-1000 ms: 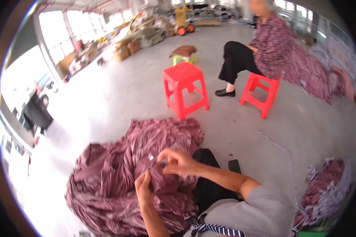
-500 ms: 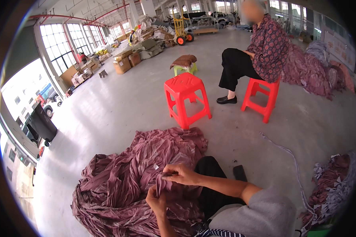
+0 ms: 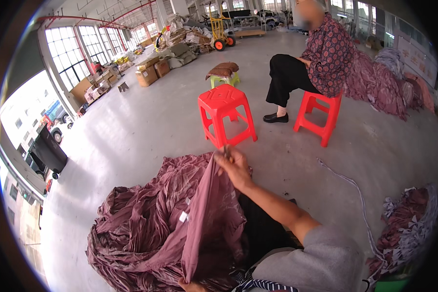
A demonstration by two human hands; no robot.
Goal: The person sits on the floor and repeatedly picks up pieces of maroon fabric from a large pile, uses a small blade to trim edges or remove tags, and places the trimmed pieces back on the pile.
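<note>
A large crumpled heap of mauve cloth (image 3: 136, 228) lies on the floor before me and against my dark-trousered leg. My right hand (image 3: 232, 164), raised at the heap's far side, is closed on an edge of the cloth; a small dark object also shows at its fingers, too little to name. Down at the lower rim, my left hand (image 3: 192, 286) is partly cut off, its fingers closed on the same cloth. Between both hands a smooth fold (image 3: 202, 219) is pulled taut. White tags (image 3: 183, 216) show beside that fold.
Beyond the heap stands a red stool (image 3: 224, 104). A seated person (image 3: 326, 58) is on another red stool (image 3: 321, 114). Cloth scraps (image 3: 406, 233) and a pale cord (image 3: 355, 187) lie at right. A dark wheeled bin (image 3: 48, 151) stands left; cardboard boxes (image 3: 148, 75) are farther back.
My right hand has moved up and away, drawing the cloth's edge out taut. My left hand has dropped toward the lower rim. Before, both hands were close together over the heap.
</note>
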